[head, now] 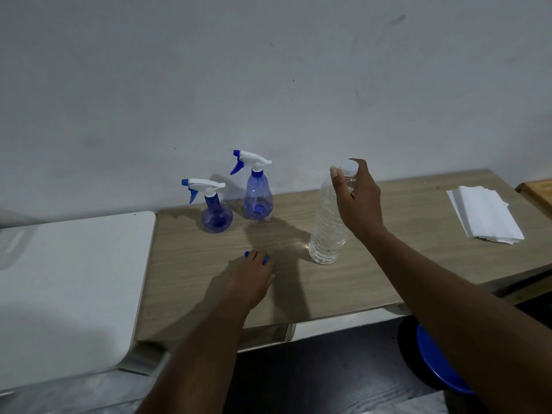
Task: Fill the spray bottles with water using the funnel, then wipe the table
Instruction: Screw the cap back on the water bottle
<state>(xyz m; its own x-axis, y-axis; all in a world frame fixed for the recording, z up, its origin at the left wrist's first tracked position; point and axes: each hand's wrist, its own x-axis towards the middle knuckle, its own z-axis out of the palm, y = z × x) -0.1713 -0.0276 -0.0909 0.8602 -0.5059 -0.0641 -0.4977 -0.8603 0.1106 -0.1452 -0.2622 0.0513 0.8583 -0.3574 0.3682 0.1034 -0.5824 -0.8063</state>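
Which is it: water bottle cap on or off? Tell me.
On. The white cap sits atop the upright water bottle, with the right hand gripping it.

Both spray bottles (258, 201) are hugging the wall (298, 85), water bottle (327, 231) is blocking the middle, table (403, 210) is lying open toward the napkins (484, 213).

Bare forearms, L hand (252, 279), R hand (358, 201), short thumbnail on R.
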